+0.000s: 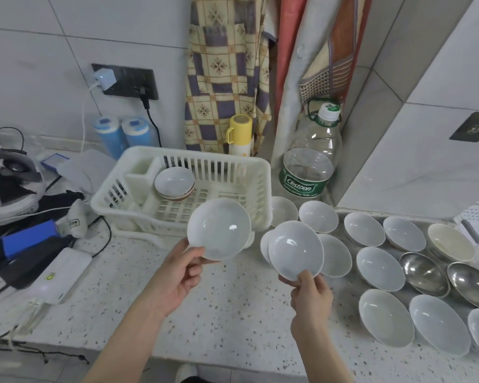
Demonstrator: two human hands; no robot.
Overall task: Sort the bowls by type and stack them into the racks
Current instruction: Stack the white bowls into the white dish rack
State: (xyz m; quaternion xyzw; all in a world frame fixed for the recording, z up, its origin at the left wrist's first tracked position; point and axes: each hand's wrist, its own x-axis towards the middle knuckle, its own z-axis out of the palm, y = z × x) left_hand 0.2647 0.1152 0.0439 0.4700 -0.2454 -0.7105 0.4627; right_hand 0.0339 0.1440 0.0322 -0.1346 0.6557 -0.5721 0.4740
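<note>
My left hand (181, 275) grips the near rim of a white bowl (219, 228), held tilted in the air in front of the white plastic rack (249, 167). My right hand (311, 295) pinches the near rim of a second white bowl (295, 250), lifted above the counter with another white bowl (265, 244) partly hidden behind it. Inside the rack stands a small stack of white bowls (174, 182) with a reddish rim underneath. Several more white bowls (382, 268) lie on the counter to the right, along with two steel bowls (423, 272) and a cream bowl (450, 241).
A large water bottle (311, 158) and a yellow-capped flask (240, 135) stand behind the rack. Power banks (58, 275), cables and dark gadgets crowd the left of the speckled counter (233, 313). A tiled wall corner rises at the right.
</note>
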